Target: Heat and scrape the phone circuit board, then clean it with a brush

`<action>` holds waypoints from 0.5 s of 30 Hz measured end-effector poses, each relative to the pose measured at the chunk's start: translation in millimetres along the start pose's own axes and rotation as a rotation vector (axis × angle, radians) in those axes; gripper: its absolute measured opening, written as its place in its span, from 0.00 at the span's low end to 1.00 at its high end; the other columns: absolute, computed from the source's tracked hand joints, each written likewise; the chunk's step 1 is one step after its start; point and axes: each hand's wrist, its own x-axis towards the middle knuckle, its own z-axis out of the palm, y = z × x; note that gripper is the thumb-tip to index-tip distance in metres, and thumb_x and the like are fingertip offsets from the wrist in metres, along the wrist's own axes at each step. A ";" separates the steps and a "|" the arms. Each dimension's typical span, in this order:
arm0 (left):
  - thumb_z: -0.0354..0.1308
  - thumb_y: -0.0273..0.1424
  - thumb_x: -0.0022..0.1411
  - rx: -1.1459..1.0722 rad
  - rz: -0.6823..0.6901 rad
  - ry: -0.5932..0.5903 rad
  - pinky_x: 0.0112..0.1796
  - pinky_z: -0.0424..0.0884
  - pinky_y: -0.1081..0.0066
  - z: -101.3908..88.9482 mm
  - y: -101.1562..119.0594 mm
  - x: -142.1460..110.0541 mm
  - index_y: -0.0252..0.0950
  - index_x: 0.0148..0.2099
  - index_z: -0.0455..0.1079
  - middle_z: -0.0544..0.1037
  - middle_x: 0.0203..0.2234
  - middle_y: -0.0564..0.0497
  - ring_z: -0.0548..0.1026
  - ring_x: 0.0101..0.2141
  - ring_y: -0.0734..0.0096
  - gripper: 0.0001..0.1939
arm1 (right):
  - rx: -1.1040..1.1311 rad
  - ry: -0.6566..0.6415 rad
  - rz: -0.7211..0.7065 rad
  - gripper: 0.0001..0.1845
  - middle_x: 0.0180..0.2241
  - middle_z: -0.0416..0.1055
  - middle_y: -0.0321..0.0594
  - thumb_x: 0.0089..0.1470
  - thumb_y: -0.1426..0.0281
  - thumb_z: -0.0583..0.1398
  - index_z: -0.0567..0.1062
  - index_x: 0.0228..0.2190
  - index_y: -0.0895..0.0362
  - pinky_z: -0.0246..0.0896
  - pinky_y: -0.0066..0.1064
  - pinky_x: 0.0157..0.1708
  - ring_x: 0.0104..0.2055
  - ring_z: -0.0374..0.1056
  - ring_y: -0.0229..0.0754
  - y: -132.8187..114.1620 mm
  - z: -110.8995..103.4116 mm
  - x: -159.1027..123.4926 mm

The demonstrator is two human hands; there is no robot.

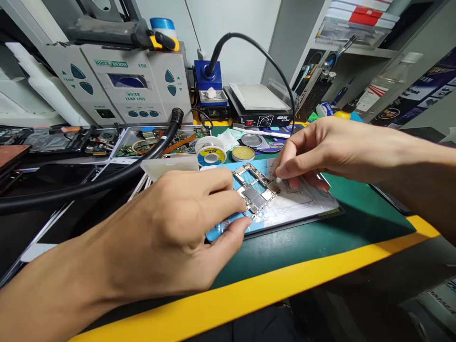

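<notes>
A small phone logic board with a rectangular opening and silver shields lies over a blue-and-white work pad. My left hand is closed on the board's near left edge, thumb in front and fingers along the side. At the board's right corner, my right hand is pinched, with a tiny whitish bit at its fingertips too small to name. Behind the board stand a solder wire spool and an open round tin of yellowish paste.
A hot air station stands back left, its thick black hose crossing the left side. Behind are a blue soldering iron holder and a heating plate. A tray of circuit boards sits left; a clear bottle stands right.
</notes>
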 end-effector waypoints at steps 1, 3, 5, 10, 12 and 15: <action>0.54 0.26 0.65 -0.002 -0.008 -0.007 0.28 0.64 0.65 -0.1 -0.2 0.0 0.38 0.40 0.77 0.76 0.30 0.50 0.70 0.28 0.70 0.10 | 0.102 0.000 -0.007 0.09 0.21 0.77 0.38 0.46 0.67 0.71 0.80 0.18 0.53 0.58 0.23 0.14 0.23 0.68 0.37 1.5 2.8 -2.3; 0.53 0.26 0.65 -0.013 -0.024 -0.009 0.27 0.62 0.64 0.1 -0.3 0.1 0.38 0.41 0.78 0.74 0.28 0.50 0.68 0.27 0.70 0.11 | 0.316 -0.036 -0.017 0.10 0.25 0.79 0.37 0.49 0.71 0.68 0.79 0.19 0.53 0.54 0.21 0.14 0.24 0.69 0.35 3.4 9.4 -5.0; 0.54 0.27 0.64 -0.033 -0.020 0.008 0.27 0.61 0.64 0.2 0.4 0.9 0.38 0.40 0.78 0.74 0.27 0.50 0.68 0.26 0.70 0.10 | 0.480 -0.115 -0.017 0.11 0.27 0.80 0.36 0.52 0.74 0.65 0.79 0.19 0.54 0.52 0.20 0.13 0.20 0.66 0.31 3.8 15.8 -5.2; 0.54 0.26 0.63 -0.035 -0.047 -0.019 0.29 0.63 0.64 -1.2 3.6 2.7 0.38 0.38 0.77 0.74 0.27 0.50 0.68 0.27 0.69 0.09 | 0.585 -0.202 -0.026 0.12 0.28 0.80 0.34 0.54 0.75 0.64 0.80 0.21 0.54 0.61 0.19 0.16 0.22 0.71 0.31 0.4 23.7 -0.6; 0.54 0.26 0.63 -0.034 -0.061 -0.012 0.32 0.65 0.63 -1.7 2.7 1.5 0.38 0.40 0.76 0.74 0.29 0.50 0.69 0.29 0.68 0.10 | 0.567 -0.192 -0.036 0.09 0.29 0.80 0.35 0.53 0.74 0.66 0.81 0.22 0.54 0.64 0.19 0.18 0.25 0.73 0.34 -0.6 23.3 0.6; 0.53 0.28 0.65 -0.040 -0.109 -0.034 0.34 0.67 0.64 -1.5 -1.7 -1.2 0.41 0.43 0.74 0.73 0.31 0.51 0.69 0.30 0.68 0.09 | 0.529 -0.191 -0.040 0.06 0.28 0.79 0.35 0.52 0.71 0.69 0.82 0.24 0.53 0.65 0.21 0.20 0.27 0.73 0.35 3.3 18.5 2.1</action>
